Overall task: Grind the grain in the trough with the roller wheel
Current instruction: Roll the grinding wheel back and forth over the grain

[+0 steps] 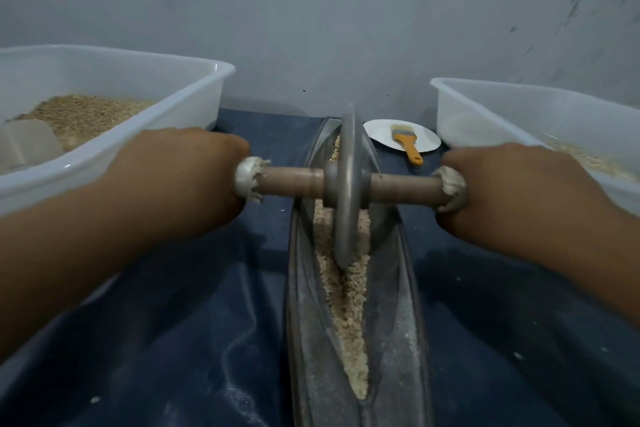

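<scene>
1. Between the two hands, a grey roller wheel (347, 187) stands upright in a long boat-shaped metal trough (391, 305), its rim sunk into the grain (346, 295) that fills the groove.

2. Curled round the cloth-wrapped left end of the wooden axle (291, 182), the left hand (180, 177) grips it; the right hand (516, 191) holds the wrapped right end the same way, knuckles up.

3. Nearer the person than either hand, the grain lies as a pale, coarse, crumbly ridge, split down the middle where the rim runs; whole kernels can no longer be made out there, though blur hides the detail.

4. Beyond the wheel a little more grain shows at the far end of the trough, mostly screened by the disc.

5. By this look the grinding is under way but unfinished: the meal reads as cracked rather than fine, so more passes along the groove seem due.

6. Just past the left hand sits a white plastic tub (214, 80) of brownish grain with a scoop-like container in it; just past the right hand, a second tub (446, 104) holds a thinner layer.

7. Beyond the right hand, near the trough's far tip, an orange-handled brush (407, 142) lies on a white plate (381, 130).

8. Everything rests on a dark blue cloth (173, 340) dusted with pale flecks.
</scene>
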Demonstrator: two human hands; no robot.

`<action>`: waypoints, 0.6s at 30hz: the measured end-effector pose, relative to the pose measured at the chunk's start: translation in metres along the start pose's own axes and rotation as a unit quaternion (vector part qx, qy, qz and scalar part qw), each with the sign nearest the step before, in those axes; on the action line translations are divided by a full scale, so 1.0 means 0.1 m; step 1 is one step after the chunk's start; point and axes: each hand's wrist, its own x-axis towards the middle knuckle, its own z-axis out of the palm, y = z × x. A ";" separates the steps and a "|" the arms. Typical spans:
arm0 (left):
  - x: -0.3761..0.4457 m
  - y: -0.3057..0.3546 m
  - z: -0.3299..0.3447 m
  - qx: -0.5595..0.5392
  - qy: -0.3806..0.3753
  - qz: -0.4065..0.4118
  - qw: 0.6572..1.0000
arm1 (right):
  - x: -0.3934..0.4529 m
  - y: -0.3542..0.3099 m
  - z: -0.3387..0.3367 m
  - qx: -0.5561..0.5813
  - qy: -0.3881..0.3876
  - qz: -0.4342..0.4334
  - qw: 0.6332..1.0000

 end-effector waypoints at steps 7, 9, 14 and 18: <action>0.65 0.12 0.12 -0.065 -0.053 -0.044 0.995 | 0.92 -0.03 0.04 0.122 0.029 -0.040 0.991; 0.69 0.14 0.16 -0.052 -0.022 -0.053 0.997 | 1.02 -0.04 0.06 0.131 0.049 -0.033 0.990; 0.53 0.14 0.10 -0.032 -0.030 -0.043 0.998 | 0.83 -0.05 0.11 0.104 0.069 -0.037 0.991; 0.26 0.10 0.01 -0.032 -0.034 -0.018 0.999 | 0.48 -0.09 0.00 0.087 0.052 -0.035 0.994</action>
